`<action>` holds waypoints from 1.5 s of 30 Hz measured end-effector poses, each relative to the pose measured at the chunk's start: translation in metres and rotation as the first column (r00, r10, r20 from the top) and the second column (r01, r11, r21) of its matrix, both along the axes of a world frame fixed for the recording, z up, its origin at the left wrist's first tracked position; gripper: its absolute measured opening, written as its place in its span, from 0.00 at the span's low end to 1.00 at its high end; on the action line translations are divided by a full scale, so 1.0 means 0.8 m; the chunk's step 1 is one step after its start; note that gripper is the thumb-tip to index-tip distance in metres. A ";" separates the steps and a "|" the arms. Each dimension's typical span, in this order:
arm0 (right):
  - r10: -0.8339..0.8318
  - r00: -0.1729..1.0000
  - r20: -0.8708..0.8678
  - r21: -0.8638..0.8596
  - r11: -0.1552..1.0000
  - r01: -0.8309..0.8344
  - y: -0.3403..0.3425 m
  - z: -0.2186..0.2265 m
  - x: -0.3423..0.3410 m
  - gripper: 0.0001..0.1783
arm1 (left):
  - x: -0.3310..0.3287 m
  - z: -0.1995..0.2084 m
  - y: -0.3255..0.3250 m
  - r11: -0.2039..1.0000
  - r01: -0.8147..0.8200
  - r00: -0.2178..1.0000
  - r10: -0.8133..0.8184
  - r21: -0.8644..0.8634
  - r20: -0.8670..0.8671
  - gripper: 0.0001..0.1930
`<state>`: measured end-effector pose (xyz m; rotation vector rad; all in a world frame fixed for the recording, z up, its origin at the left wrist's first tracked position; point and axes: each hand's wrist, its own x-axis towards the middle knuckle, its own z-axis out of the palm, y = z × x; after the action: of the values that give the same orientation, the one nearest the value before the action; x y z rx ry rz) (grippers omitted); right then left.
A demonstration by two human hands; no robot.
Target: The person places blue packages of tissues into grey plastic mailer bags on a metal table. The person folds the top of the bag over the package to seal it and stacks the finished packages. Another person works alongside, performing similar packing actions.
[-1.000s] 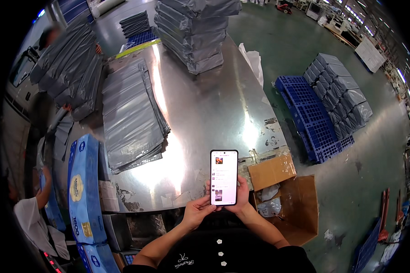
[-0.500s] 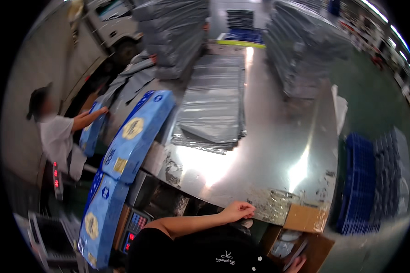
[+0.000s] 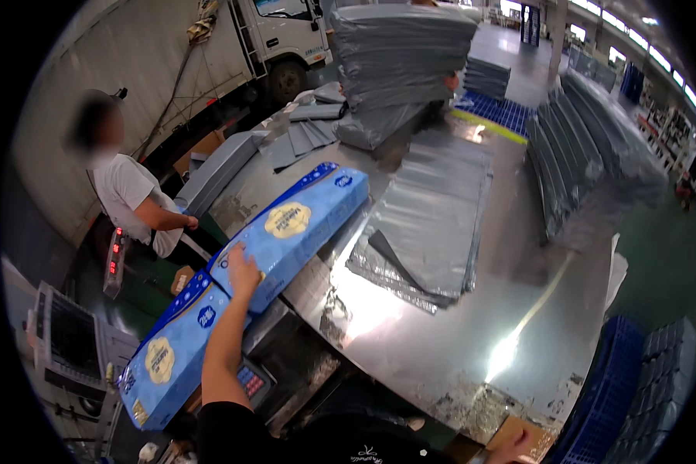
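Two long blue printed packages lie end to end at the left. The far package [image 3: 309, 224] rests along the table edge, and the near package [image 3: 170, 348] reaches toward the lower left. My left hand [image 3: 243, 271] lies on the near end of the far package, close to where the two meet, with its fingers apart. At the bottom right my right hand [image 3: 514, 447] is smeared by motion beside a cardboard box [image 3: 522, 433]. I cannot make out whether it holds anything. Grey plastic bags [image 3: 425, 209] lie stacked flat on the metal table [image 3: 456, 348].
Tall stacks of grey bags stand at the back [image 3: 398, 62] and right [image 3: 588, 147]. A keypad device [image 3: 254, 380] sits beside my left forearm. Blue crates [image 3: 607, 387] stand at the lower right. A person in white [image 3: 135, 193] works at the left, near a truck [image 3: 286, 46].
My left arm has swung from the table's front edge left onto the far blue package. My right hand has risen from inside the cardboard box. The view has turned left.
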<state>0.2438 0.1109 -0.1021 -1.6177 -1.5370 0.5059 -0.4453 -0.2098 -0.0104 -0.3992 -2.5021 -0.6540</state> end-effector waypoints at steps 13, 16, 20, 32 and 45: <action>-0.104 0.344 -0.933 -0.337 -0.083 -0.938 -0.085 -0.015 -0.762 0.35 | -0.037 0.016 0.016 0.928 0.370 0.536 -0.245 0.036 0.808 0.37; 0.026 0.302 -0.953 -0.303 -0.053 -0.952 -0.024 0.048 -0.745 0.23 | 0.011 0.029 0.054 0.877 0.271 0.518 -0.481 0.397 0.708 0.26; 0.402 0.334 -0.853 -0.294 0.158 -0.942 0.071 0.150 -0.652 0.31 | 0.067 0.025 0.122 0.662 0.581 0.285 -0.710 0.473 0.644 0.24; 0.640 0.595 0.486 -0.589 0.743 -0.319 0.030 0.219 -0.238 0.68 | -0.034 -0.087 0.418 0.252 0.945 0.326 -0.763 -0.208 0.558 0.17; 0.571 0.792 0.217 -0.473 0.771 -0.427 0.115 0.236 -0.219 0.63 | -0.004 -0.114 0.437 -0.238 0.597 0.587 -0.521 -0.766 0.620 0.28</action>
<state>0.0689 0.2031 0.0870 -1.6363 -2.2946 0.9178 -0.4488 0.1396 -0.1020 -2.2042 -2.1913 1.0643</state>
